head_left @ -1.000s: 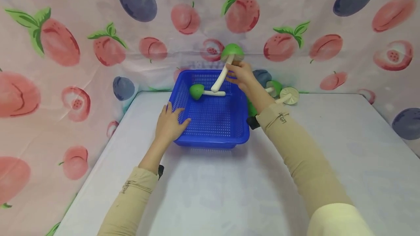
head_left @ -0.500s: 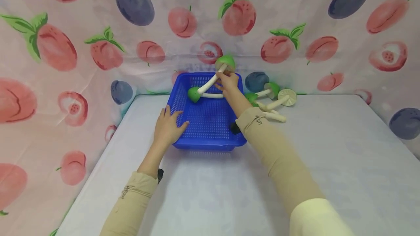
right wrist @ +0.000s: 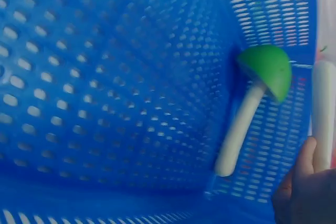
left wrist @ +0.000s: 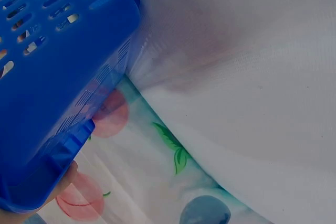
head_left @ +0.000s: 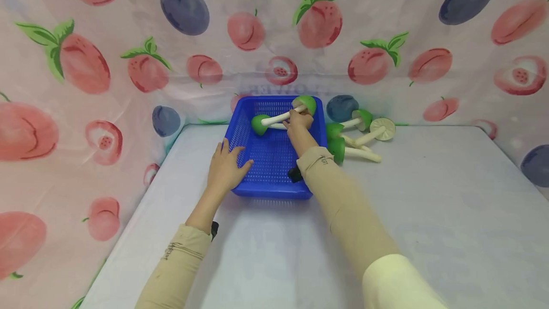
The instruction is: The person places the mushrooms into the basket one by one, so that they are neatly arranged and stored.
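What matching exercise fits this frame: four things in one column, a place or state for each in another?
Things:
1. left hand
2. right hand
3. blue basket
4. pale-capped mushroom

Places or states:
A. on the table, right of the basket
B. holds a mushroom stem
C. rests on the basket's near left rim
D. has a green mushroom lying inside

Pairs: 1-C, 2-B, 3-D, 4-A

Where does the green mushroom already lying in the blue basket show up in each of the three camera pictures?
Head: the lying mushroom sits at the basket's far left, its green cap pointing left, just left of the right hand.
Left wrist: not in it; only the basket's outer wall shows.
Right wrist: right of centre, cap up, stem slanting down-left.
Shared landmark: the blue basket.
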Available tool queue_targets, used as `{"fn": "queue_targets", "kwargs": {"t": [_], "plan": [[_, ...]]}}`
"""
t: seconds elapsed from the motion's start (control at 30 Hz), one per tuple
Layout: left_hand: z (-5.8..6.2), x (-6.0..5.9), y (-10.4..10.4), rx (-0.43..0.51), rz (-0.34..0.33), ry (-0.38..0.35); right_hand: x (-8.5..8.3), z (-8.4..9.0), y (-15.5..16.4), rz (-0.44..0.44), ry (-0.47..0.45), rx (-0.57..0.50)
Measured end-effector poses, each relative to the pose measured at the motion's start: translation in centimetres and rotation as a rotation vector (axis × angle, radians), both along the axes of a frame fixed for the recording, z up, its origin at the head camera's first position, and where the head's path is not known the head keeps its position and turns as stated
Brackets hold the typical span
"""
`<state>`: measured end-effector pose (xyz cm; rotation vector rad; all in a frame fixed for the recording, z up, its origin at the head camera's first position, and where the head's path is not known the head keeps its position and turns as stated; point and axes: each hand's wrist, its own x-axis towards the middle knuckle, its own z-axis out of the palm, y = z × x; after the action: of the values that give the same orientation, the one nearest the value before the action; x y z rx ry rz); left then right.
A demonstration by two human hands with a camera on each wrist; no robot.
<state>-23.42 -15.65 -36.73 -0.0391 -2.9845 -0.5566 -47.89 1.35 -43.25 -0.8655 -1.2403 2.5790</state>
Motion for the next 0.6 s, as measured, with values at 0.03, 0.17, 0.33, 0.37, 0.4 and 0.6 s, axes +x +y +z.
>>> {"fn": "queue_targets", "kwargs": {"t": [0.03, 0.17, 0.33, 0.37, 0.4, 0.6], "plan": [[0.0, 0.0, 0.0, 0.0, 0.001, 0.001, 0.2, -0.2, -0.2, -0.004, -0.008, 0.023], [-0.1, 0.2, -0.1, 0.008, 0.001, -0.009, 0.3, -1.6, -0.5, -0.043, -0.051, 0.03], [-0.2, 0.4, 0.0, 0.023, 0.006, -0.01, -4.1, -7.6, -0.2, -0.127, -0.139, 0.007], [-0.2, 0.4, 0.0, 0.025, 0.007, -0.009, -5.8, -9.6, -0.1, -0.143, -0.143, -0.003], [-0.2, 0.4, 0.0, 0.024, 0.007, -0.006, -7.6, -11.6, 0.0, -0.177, -0.141, -0.004], [-0.2, 0.4, 0.3, 0.025, 0.002, 0.007, -18.4, -22.9, 0.6, -0.282, -0.115, -0.227]]}}
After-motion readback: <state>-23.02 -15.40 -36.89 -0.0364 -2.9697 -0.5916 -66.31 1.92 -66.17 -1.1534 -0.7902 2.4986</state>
